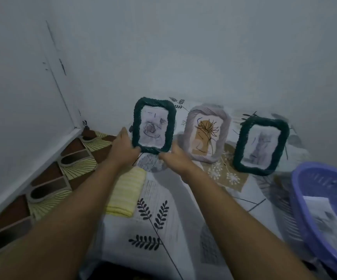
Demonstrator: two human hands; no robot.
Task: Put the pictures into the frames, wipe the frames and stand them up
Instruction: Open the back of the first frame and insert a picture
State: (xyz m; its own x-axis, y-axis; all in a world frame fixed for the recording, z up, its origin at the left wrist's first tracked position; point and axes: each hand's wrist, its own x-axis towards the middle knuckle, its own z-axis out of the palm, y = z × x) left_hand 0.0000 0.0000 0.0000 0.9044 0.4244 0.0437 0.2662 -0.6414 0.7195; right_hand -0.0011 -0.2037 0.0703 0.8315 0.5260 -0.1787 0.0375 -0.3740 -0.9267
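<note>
A pale wall corner closes in the far end of a surface covered by a leaf-printed cloth (153,217); whether it is a bed or a tabletop under the cloth I cannot tell. Against the wall two frames already stand upright: a grey one (206,136) in the middle and a dark green one (261,144) further right, each with a picture in it.

Both arms reach straight forward to a third frame (154,125), dark green and braided, picture already in. It is held upright, long axis vertical, face toward the person, at the left end of the row and just beside the grey one. The left hand (123,150) is closed around its lower left corner; the right hand (173,158) has fingers curled under its bottom edge. Whether the base touches the cloth is hidden behind the hands.

What matters next, I'd say, is the lean: the wall lies directly behind the frame, so it must tip back a little or settle on its stand, which I cannot see.

A folded yellow towel (126,193) lies just below the left wrist. A purple basket (325,197) at the right holds a loose sheet (323,219).
</note>
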